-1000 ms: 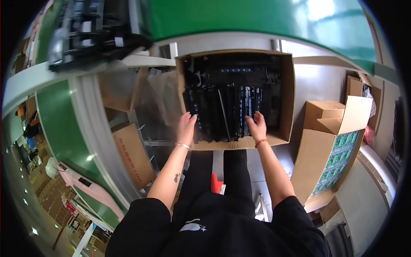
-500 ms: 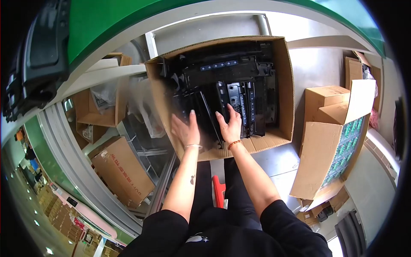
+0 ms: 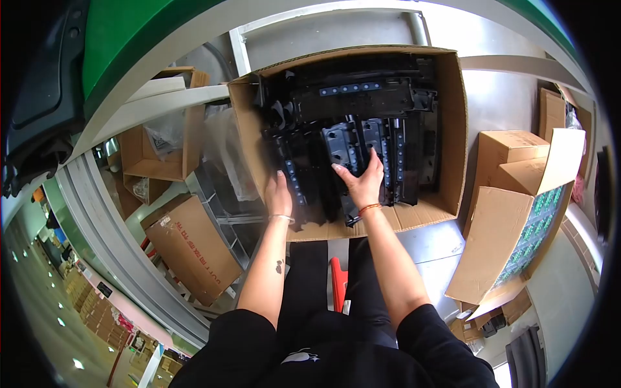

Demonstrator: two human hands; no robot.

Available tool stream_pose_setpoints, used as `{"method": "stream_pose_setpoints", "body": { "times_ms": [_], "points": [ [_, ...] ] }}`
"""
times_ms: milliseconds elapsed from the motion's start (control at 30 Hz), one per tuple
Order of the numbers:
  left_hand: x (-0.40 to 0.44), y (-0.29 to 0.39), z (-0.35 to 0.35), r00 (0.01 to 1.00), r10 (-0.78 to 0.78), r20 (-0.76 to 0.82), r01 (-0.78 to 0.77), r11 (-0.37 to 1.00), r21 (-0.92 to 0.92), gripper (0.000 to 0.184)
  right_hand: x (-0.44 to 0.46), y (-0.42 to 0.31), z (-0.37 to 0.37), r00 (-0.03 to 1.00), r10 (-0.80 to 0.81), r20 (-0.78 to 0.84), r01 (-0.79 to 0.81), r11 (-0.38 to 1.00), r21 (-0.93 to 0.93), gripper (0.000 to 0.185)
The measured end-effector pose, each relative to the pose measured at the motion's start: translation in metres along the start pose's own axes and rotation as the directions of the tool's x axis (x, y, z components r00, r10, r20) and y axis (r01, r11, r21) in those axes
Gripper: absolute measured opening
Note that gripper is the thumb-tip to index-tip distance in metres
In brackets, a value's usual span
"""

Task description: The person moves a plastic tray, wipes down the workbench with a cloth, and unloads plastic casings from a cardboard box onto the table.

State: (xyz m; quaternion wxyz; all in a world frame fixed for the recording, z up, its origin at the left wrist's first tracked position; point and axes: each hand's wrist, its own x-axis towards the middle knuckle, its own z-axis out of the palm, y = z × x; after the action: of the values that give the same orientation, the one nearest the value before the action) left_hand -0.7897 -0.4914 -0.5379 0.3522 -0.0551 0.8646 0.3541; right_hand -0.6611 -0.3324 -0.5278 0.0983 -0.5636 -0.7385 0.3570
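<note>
Head view. Hands, two, both inside the near half of one open carton (image 3: 458, 129). Right hand (image 3: 363, 185): thumb and forefinger spread apart, over black parts (image 3: 339, 145) standing lengthwise in the carton; whether it is clamped on one cannot be told. Left hand (image 3: 278, 197): by the near left corner, beside the parts; its grip is blurred and cannot be told.

Edges: near rim passes beneath the right forearm; left wall just outside the left hand; right wall well apart from the right hand, a strip of bare cardboard between. Far wall beyond both hands. Outside the right wall, bare grey floor (image 3: 440, 249).

Count: black parts, several, overlapping, full number not readable; one crosswise part (image 3: 307, 107) beyond the right hand, with a row of blue spots. Bracelets, two: white (image 3: 282, 218), left wrist; reddish (image 3: 370, 208), right wrist. Red-lettered carton (image 3: 207, 275), one, left of the left hand. Open box with green-marked contents (image 3: 482, 242), one, right of the right hand.
</note>
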Motion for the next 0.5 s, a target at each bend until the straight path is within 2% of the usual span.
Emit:
{"method": "stream_pose_setpoints", "body": {
  "times_ms": [67,167,233,333,400,433,467,500],
  "points": [
    [-0.001,-0.002,-0.003,1.000,0.022,-0.008,-0.022,1.000,0.018,0.045,0.004,0.006,-0.001,0.989,0.095,0.116,-0.091,0.995,-0.043,0.096],
    [-0.001,-0.001,-0.001,0.997,0.056,0.062,-0.037,0.963,-0.266,0.050,0.017,0.010,-0.012,0.951,0.200,0.234,-0.188,0.979,-0.073,0.098],
    [-0.003,0.005,0.006,0.998,0.038,0.050,-0.024,0.966,-0.256,0.053,0.023,0.009,-0.017,0.882,0.316,0.349,-0.306,0.948,-0.085,0.097],
    [0.007,0.014,0.015,0.999,0.034,0.039,-0.023,0.969,-0.245,0.058,0.022,0.008,-0.016,0.894,0.246,0.375,-0.233,0.969,-0.081,0.095],
    [0.011,0.010,0.018,0.999,0.012,0.035,0.007,0.877,-0.481,0.064,0.022,0.010,-0.017,0.896,0.217,0.387,-0.198,0.976,-0.088,0.094],
    [0.012,0.012,0.020,0.999,0.000,0.033,0.019,0.809,-0.588,0.067,0.023,0.009,-0.017,0.870,0.251,0.424,-0.270,0.963,-0.016,0.094],
    [0.010,0.013,0.021,1.000,0.001,0.029,0.017,0.806,-0.591,0.067,0.025,0.008,-0.017,0.841,0.279,0.463,-0.341,0.938,0.055,0.093],
    [0.006,0.013,0.020,0.996,0.080,0.027,-0.055,0.859,-0.509,0.071,0.027,0.007,-0.016,0.809,0.301,0.504,-0.413,0.902,0.124,0.092]
  ]
}}
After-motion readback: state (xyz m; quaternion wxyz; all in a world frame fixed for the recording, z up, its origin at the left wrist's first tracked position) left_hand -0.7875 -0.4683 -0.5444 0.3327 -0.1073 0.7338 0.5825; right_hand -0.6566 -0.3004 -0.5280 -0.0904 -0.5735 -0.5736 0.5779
